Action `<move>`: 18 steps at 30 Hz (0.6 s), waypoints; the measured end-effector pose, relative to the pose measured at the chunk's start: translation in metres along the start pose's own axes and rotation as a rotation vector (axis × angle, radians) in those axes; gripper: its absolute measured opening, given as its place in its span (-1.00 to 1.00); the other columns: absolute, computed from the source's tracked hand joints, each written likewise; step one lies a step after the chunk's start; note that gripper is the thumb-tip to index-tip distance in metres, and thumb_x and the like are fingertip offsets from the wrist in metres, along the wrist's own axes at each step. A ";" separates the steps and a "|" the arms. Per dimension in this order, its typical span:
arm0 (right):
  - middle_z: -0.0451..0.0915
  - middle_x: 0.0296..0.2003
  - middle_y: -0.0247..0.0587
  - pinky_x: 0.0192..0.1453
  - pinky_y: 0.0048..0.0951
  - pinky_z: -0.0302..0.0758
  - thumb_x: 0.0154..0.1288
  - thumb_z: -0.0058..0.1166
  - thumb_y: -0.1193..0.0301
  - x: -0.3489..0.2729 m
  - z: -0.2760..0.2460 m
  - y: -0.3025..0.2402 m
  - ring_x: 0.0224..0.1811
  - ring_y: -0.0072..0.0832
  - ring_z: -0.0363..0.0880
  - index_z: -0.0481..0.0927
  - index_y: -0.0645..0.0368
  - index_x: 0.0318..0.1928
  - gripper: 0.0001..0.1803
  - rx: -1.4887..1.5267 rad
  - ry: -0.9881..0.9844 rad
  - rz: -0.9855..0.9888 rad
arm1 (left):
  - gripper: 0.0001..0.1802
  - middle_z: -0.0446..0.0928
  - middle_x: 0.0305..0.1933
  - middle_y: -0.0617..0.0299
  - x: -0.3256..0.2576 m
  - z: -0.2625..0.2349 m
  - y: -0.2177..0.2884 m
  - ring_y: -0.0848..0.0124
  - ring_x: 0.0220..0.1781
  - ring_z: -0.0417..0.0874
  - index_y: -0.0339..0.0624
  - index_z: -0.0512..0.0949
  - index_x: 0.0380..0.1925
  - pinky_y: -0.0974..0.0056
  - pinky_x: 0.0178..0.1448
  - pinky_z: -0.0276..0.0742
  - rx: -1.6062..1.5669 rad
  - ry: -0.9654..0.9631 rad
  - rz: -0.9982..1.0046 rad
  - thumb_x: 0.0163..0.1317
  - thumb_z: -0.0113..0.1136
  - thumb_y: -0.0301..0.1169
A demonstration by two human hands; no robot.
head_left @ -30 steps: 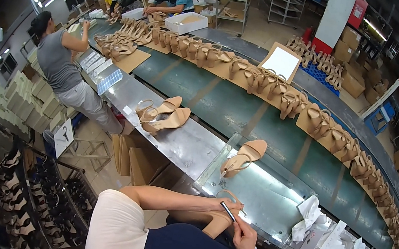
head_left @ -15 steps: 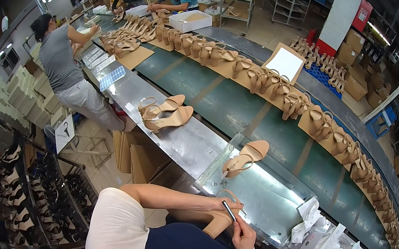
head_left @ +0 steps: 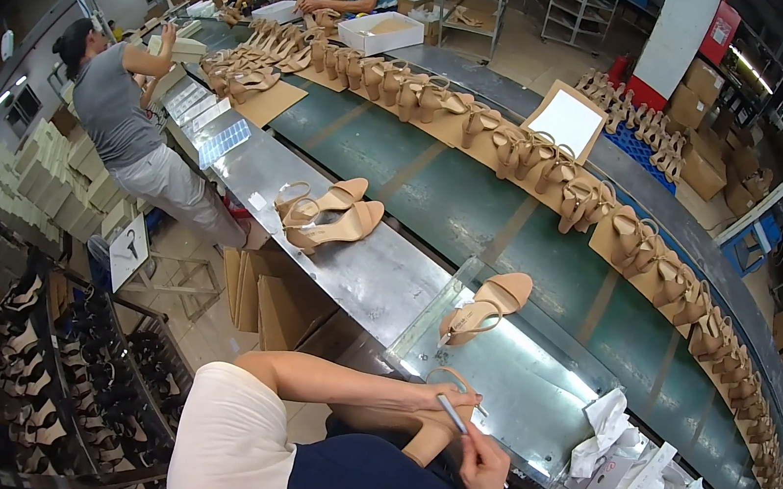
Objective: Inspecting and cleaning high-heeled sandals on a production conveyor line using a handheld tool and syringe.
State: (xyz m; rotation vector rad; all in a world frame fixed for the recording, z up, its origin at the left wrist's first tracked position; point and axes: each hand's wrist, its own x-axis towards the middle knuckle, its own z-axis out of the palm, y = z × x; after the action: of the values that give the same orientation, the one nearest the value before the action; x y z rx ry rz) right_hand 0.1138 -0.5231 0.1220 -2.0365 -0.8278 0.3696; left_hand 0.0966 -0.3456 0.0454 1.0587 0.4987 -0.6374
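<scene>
Close to my body, a tan high-heeled sandal is tilted with its block heel pointing down. My left hand is closed on it near the ankle strap. A slim silver pen-like tool is pinched in my right hand, its tip end against the sandal by my left fingers. The exact contact point is hidden. Just beyond my hands, a single tan sandal lies on the glass-topped part of the bench. Farther left, a pair of matching sandals rests on the metal bench top.
A green conveyor belt runs behind the bench, with a long row of tan sandals on cardboard. Crumpled white paper lies at the right. Cardboard boxes stand below the bench; a co-worker stands at the left.
The silver tool has tilted slightly in my right hand, which stays beside the sandal. My left hand keeps its hold. The co-worker at the left has raised a hand beside a pale box.
</scene>
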 end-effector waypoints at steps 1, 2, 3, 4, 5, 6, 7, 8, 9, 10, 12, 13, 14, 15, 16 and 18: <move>0.52 -0.58 -0.18 -0.56 -0.43 0.35 0.15 0.08 0.49 -0.001 0.001 0.002 -0.67 -0.35 0.43 0.62 0.04 -0.13 -0.76 -0.132 -0.054 -0.044 | -0.42 0.52 -0.46 0.19 0.002 -0.001 -0.001 0.46 -0.51 0.54 -0.26 0.52 -0.42 0.41 -0.49 0.43 0.026 0.025 -0.036 0.13 0.05 0.15; 0.52 -0.58 -0.18 -0.56 -0.43 0.35 0.15 0.08 0.49 -0.001 -0.002 0.002 -0.67 -0.35 0.43 0.62 0.04 -0.13 -0.76 -0.129 -0.056 -0.045 | -0.41 0.53 -0.44 0.18 0.004 -0.002 -0.002 0.45 -0.50 0.54 -0.27 0.52 -0.41 0.41 -0.47 0.44 0.052 0.051 -0.072 0.13 0.05 0.15; 0.48 -0.61 -0.19 -0.57 -0.41 0.34 0.14 0.09 0.48 0.001 -0.005 0.001 -0.68 -0.34 0.41 0.62 0.02 -0.13 -0.75 -0.122 -0.050 -0.048 | -0.41 0.53 -0.44 0.18 0.003 -0.002 -0.001 0.45 -0.50 0.54 -0.27 0.52 -0.41 0.41 -0.47 0.44 0.050 0.048 -0.072 0.13 0.05 0.15; 0.45 -0.63 -0.21 -0.58 -0.39 0.34 0.14 0.09 0.48 0.002 -0.008 -0.001 -0.69 -0.32 0.40 0.61 -0.01 -0.12 -0.74 -0.113 -0.045 -0.052 | -0.42 0.53 -0.44 0.20 0.003 -0.001 0.001 0.47 -0.49 0.54 -0.26 0.52 -0.41 0.41 -0.47 0.44 0.049 0.029 -0.030 0.13 0.06 0.14; 0.45 -0.63 -0.21 -0.58 -0.39 0.34 0.14 0.09 0.48 0.004 -0.010 -0.005 -0.69 -0.32 0.40 0.61 -0.01 -0.12 -0.74 -0.114 -0.047 -0.051 | -0.44 0.53 -0.44 0.21 0.002 -0.001 0.002 0.48 -0.48 0.54 -0.25 0.52 -0.40 0.42 -0.46 0.44 0.047 0.011 0.012 0.13 0.07 0.13; 0.46 -0.62 -0.18 -0.56 -0.43 0.34 0.13 0.09 0.51 0.006 -0.014 -0.011 -0.68 -0.36 0.40 0.61 0.01 -0.11 -0.72 0.035 0.048 -0.014 | -0.45 0.53 -0.44 0.23 0.000 0.000 0.003 0.50 -0.46 0.54 -0.24 0.52 -0.40 0.42 -0.46 0.44 0.043 -0.004 0.054 0.13 0.09 0.12; 0.47 -0.61 -0.15 -0.54 -0.46 0.34 0.12 0.08 0.55 0.008 -0.015 -0.014 -0.66 -0.39 0.39 0.60 0.04 -0.09 -0.70 0.185 0.144 0.019 | -0.36 0.53 -0.41 0.16 0.015 -0.005 -0.010 0.44 -0.46 0.55 -0.35 0.52 -0.35 0.36 -0.45 0.44 0.119 0.064 -0.013 0.12 0.05 0.15; 0.47 -0.61 -0.15 -0.54 -0.46 0.34 0.12 0.08 0.55 0.007 -0.013 -0.013 -0.66 -0.39 0.39 0.60 0.04 -0.09 -0.70 0.185 0.139 0.014 | -0.36 0.53 -0.41 0.16 0.026 -0.013 -0.024 0.44 -0.46 0.55 -0.35 0.52 -0.35 0.36 -0.45 0.44 0.116 0.069 -0.009 0.12 0.05 0.15; 0.48 -0.60 -0.14 -0.53 -0.45 0.35 0.12 0.09 0.53 0.004 -0.009 -0.006 -0.66 -0.36 0.41 0.60 0.03 -0.10 -0.71 -0.016 0.006 -0.014 | -0.36 0.53 -0.41 0.17 0.019 -0.007 -0.012 0.44 -0.46 0.54 -0.36 0.52 -0.34 0.36 -0.44 0.44 0.135 0.041 -0.028 0.12 0.05 0.15; 0.49 -0.60 -0.13 -0.53 -0.43 0.36 0.12 0.09 0.52 0.000 -0.005 0.000 -0.65 -0.33 0.42 0.61 0.03 -0.10 -0.71 -0.214 -0.135 -0.049 | -0.35 0.53 -0.40 0.17 0.013 -0.004 -0.005 0.45 -0.46 0.54 -0.36 0.52 -0.32 0.36 -0.43 0.44 0.148 0.023 -0.042 0.12 0.05 0.15; 0.52 -0.58 -0.12 -0.52 -0.42 0.39 0.12 0.10 0.50 -0.001 0.000 0.005 -0.62 -0.28 0.47 0.61 0.03 -0.12 -0.73 -0.091 -0.137 0.002 | -0.37 0.53 -0.41 0.16 0.015 -0.005 -0.012 0.44 -0.45 0.55 -0.34 0.52 -0.33 0.37 -0.43 0.46 0.156 0.082 -0.074 0.13 0.04 0.14; 0.53 -0.57 -0.11 -0.50 -0.41 0.40 0.12 0.10 0.50 0.001 -0.003 0.000 -0.60 -0.27 0.50 0.61 0.04 -0.13 -0.74 -0.151 -0.150 -0.009 | -0.38 0.53 -0.42 0.16 0.014 -0.005 -0.012 0.43 -0.45 0.56 -0.32 0.52 -0.34 0.38 -0.43 0.46 0.122 0.055 -0.072 0.14 0.04 0.14; 0.54 -0.56 -0.10 -0.49 -0.40 0.41 0.12 0.10 0.49 0.003 -0.005 -0.003 -0.58 -0.26 0.52 0.61 0.04 -0.14 -0.75 -0.211 -0.162 -0.020 | -0.38 0.53 -0.42 0.15 0.014 -0.005 -0.012 0.43 -0.45 0.56 -0.31 0.51 -0.35 0.38 -0.42 0.46 0.088 0.029 -0.071 0.14 0.03 0.15; 0.56 -0.53 -0.09 -0.48 -0.42 0.42 0.13 0.08 0.50 0.006 -0.004 0.001 -0.56 -0.27 0.55 0.61 0.07 -0.15 -0.76 -0.184 -0.167 -0.018 | -0.38 0.53 -0.42 0.15 0.013 -0.006 -0.012 0.43 -0.45 0.56 -0.31 0.51 -0.35 0.38 -0.42 0.46 0.088 0.030 -0.070 0.14 0.03 0.15; 0.56 -0.53 -0.09 -0.48 -0.42 0.42 0.13 0.08 0.50 0.006 -0.003 0.000 -0.56 -0.27 0.55 0.61 0.07 -0.15 -0.76 -0.184 -0.168 -0.019 | -0.38 0.53 -0.42 0.15 0.013 -0.006 -0.012 0.43 -0.45 0.57 -0.31 0.51 -0.35 0.38 -0.42 0.47 0.095 0.023 -0.077 0.14 0.02 0.15; 0.59 -0.49 -0.08 -0.45 -0.44 0.44 0.15 0.06 0.52 0.003 -0.001 -0.001 -0.54 -0.28 0.56 0.61 0.11 -0.15 -0.77 -0.094 -0.141 0.009 | -0.38 0.54 -0.42 0.15 0.012 -0.008 -0.011 0.42 -0.43 0.58 -0.32 0.50 -0.35 0.37 -0.42 0.47 0.109 0.011 -0.088 0.15 0.01 0.15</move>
State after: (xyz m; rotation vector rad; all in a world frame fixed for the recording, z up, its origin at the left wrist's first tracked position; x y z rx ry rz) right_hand 0.1158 -0.5211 0.1235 -2.1198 -0.9380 0.4925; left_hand 0.0977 -0.3453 0.0274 1.1480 0.5268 -0.7440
